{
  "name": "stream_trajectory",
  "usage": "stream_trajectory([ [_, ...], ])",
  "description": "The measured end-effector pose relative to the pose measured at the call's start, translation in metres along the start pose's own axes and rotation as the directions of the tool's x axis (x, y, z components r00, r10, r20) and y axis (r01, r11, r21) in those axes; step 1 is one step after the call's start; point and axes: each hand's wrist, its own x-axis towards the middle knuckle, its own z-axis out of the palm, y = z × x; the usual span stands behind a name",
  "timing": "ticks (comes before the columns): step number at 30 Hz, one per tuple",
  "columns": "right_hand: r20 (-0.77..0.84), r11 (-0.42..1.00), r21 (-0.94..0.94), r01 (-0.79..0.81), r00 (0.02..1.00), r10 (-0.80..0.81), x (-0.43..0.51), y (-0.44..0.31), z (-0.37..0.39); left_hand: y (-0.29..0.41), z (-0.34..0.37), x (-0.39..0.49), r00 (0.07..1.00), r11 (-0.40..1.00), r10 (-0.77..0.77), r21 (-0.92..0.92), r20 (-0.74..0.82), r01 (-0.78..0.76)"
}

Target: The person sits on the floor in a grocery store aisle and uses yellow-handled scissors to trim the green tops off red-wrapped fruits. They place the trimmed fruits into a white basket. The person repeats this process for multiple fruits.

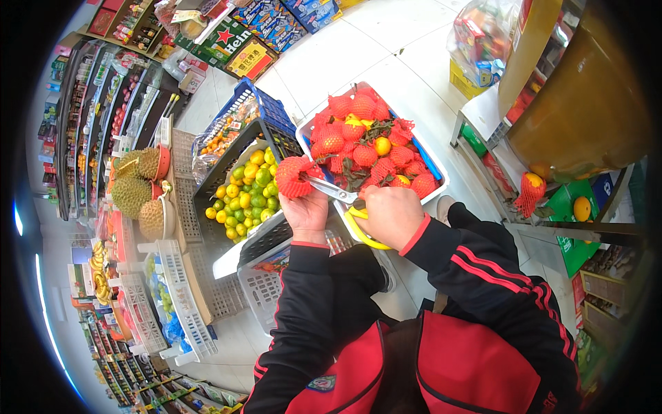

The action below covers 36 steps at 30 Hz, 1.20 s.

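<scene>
My left hand [306,213] holds a fruit in a red foam net [294,177] from below, near the left edge of a white plastic crate [438,166]. In my right hand [392,215] is a pair of scissors [333,190] with yellow handles, its blades pointing left against the netted fruit. How far the blades are apart is hard to tell. The crate holds many fruits in red foam nets, some showing orange skin [382,146], with dark green leaves [379,131] among them.
Left of my hands, a black crate [207,181] holds green and yellow citrus [248,202]. Behind it stands a blue crate [271,106] with bagged oranges. Durians [132,196] lie farther left. A metal-legged stand [473,135] rises at right; beer cartons [227,44] are at the top.
</scene>
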Motion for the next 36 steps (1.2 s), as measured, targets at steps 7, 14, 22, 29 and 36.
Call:
stream_trajectory([
  [7, 0.036, 0.998, 0.041, -0.042, 0.999, 0.040, 0.001, -0.002, 0.005, 0.002, -0.004, -0.001, 1.000, 0.999, 0.022, -0.047, -0.019, -0.023],
  [14, -0.007, 0.999, 0.049, -0.018, 1.000, 0.018, 0.002, 0.001, 0.009, 0.000, -0.007, 0.001, 1.000, 0.999, 0.015, -0.033, -0.012, -0.016],
  [22, -0.043, 1.000, -0.023, 0.000, 0.999, -0.001, 0.004, 0.001, 0.013, 0.000, -0.004, -0.002, 1.000, 1.000, 0.018, 0.006, -0.012, -0.018],
  [29, -0.016, 1.000, -0.017, -0.017, 1.000, 0.017, 0.006, 0.001, 0.016, 0.001, -0.006, -0.002, 1.000, 1.000, 0.016, -0.017, -0.025, -0.017],
  [36, -0.019, 0.999, 0.042, -0.008, 1.000, 0.009, 0.013, 0.013, 0.029, -0.001, -0.011, -0.003, 1.000, 0.999, 0.022, 0.027, -0.009, -0.021],
])
